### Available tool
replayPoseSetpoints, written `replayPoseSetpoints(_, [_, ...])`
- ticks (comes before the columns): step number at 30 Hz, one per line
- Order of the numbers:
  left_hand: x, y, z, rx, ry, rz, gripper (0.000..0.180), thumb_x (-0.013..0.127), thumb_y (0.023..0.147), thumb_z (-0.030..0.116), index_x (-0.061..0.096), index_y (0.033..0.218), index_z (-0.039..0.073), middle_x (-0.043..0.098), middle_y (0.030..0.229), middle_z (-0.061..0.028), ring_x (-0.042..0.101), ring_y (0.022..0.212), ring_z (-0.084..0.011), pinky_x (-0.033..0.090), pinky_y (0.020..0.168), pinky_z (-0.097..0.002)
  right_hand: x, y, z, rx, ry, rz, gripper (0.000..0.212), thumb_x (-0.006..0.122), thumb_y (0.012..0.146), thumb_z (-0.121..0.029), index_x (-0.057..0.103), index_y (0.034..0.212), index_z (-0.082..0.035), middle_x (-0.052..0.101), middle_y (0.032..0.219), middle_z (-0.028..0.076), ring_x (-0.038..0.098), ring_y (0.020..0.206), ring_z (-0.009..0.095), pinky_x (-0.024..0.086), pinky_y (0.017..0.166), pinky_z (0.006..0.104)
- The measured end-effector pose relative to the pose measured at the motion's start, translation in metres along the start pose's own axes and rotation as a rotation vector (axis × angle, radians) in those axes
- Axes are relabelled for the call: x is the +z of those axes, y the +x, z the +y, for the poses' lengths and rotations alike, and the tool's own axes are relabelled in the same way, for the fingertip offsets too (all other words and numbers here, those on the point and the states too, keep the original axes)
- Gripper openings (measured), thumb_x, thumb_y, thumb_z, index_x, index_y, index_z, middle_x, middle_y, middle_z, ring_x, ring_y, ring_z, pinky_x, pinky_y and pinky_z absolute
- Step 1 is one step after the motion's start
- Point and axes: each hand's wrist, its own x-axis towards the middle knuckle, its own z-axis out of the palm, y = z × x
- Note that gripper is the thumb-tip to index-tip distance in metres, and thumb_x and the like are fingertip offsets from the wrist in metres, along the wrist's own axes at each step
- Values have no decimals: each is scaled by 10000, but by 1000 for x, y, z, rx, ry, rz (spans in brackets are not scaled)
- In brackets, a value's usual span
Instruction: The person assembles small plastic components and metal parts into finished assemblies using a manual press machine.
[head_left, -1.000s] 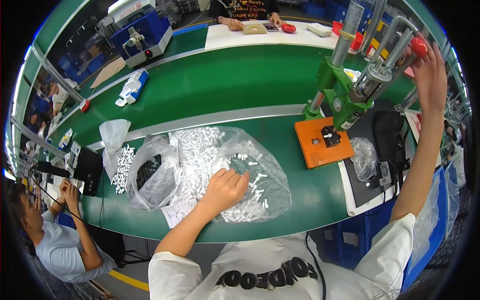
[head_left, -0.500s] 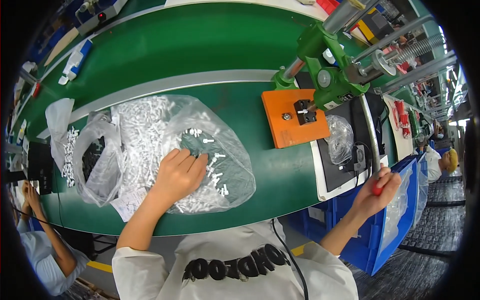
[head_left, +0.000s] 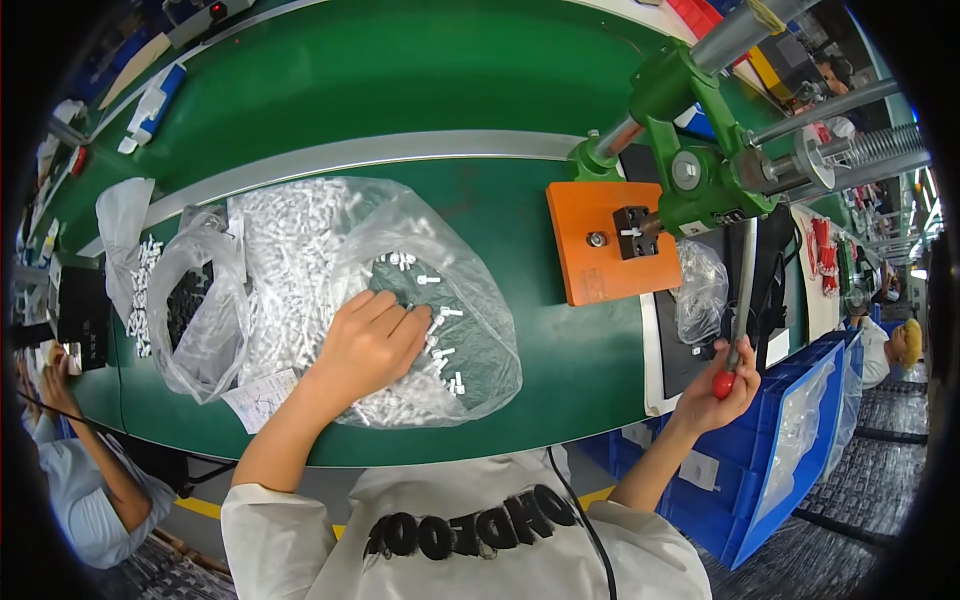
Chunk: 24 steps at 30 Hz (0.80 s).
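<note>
My right hand [head_left: 722,388] is wrapped round the lower end of the press lever [head_left: 745,285], where a red ball knob [head_left: 723,384] shows between the fingers. The lever belongs to a green hand press [head_left: 690,165]. On its orange base plate [head_left: 575,270], a black fixture [head_left: 637,232] holds a small white part under the ram. Fingers curled together, my left hand [head_left: 372,345] rests at the mouth of a clear plastic bag [head_left: 495,345] full of small white plastic pieces [head_left: 285,235]. Whatever its fingertips pinch is hidden. Several loose white pieces [head_left: 450,312] lie beside them.
A second clear bag [head_left: 205,365] with dark parts stands left of the white pieces, beside a paper slip [head_left: 262,400]. Blue bins [head_left: 745,480] are at the right below the table edge. At the far left, another person's hands [head_left: 55,385] work by a black box.
My right hand has drawn the lever end left and toward me. My left hand stays curled at the bag's mouth. The whole view has shifted slightly.
</note>
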Motion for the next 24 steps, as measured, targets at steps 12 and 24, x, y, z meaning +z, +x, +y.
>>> replayPoseSetpoints(12, [-3,-9,-3,11,-33,-24,164,751,731,67,700,884,33,549,660,-27,533,684,-201,408,647,-333,31,132,-90,-48,562,-341,238,479,927,-148,387,709,-118,324,616,14,447,740,195,350,1043,470])
replayPoseSetpoints(24, [2,-7,-7,-7,17,56,118,742,749,73,696,852,38,530,636,-21,524,670,-193,393,654,-334,183,177,-62,-175,74,-107,396,456,973,-55,481,1331,114,491,1389,226,461,1309,309,321,1152,461])
